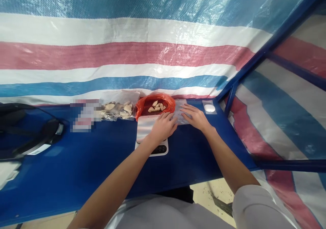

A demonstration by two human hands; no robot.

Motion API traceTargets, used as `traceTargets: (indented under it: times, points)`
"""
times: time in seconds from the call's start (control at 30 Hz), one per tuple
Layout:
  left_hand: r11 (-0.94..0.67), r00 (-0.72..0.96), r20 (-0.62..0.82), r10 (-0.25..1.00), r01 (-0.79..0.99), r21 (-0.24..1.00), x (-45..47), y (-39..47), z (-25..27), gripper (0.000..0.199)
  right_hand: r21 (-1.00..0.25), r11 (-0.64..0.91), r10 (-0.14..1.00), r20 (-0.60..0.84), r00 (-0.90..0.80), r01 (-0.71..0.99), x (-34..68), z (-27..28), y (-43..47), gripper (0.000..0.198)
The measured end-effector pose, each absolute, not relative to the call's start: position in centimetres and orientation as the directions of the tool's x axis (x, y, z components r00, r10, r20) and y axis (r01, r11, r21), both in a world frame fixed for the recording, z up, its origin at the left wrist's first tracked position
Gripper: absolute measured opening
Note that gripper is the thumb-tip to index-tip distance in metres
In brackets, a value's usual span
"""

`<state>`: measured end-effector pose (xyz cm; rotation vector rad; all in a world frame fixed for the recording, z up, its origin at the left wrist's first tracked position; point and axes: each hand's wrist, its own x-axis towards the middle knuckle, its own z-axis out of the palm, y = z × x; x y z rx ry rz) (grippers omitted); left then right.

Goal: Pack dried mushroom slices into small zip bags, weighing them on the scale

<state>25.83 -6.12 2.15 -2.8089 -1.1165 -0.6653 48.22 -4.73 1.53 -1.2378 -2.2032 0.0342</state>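
Note:
A stack of clear plastic bags lies flat on the blue table, with both my hands at it. My left hand has its fingers bent together at the bags' left edge, pinching the plastic; the fingertips are partly hidden. My right hand rests on the bags from the right, fingers stretched out and slightly apart. Below my left hand sits a digital scale with a shiny plate and dark button panel, partly covered by the hand. Just behind it, an open red plastic bag holds several pale, dried-looking pieces.
Clear bags filled with similar pieces lie left of the red bag. A small packet with a white round item is at right. Black straps lie at far left on the blue table. Striped sheeting and a blue frame enclose it.

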Motion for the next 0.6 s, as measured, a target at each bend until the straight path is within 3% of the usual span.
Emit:
traceTargets:
  times: [0.3,0.6]
  points:
    - [-0.576,0.369,0.559,0.743,0.778,0.251,17.9,-7.8,2.7,0.033,-0.237,0.483,0.845,0.376,-0.379,0.843,43.1,-1.1,-10.5,0.031]
    - [-0.368,0.187,0.479,0.858,0.874,0.317,10.1,-9.5,-0.5,0.042,-0.224,0.402,0.893,0.311,-0.325,0.888,41.5,-2.3,-11.2,0.038]
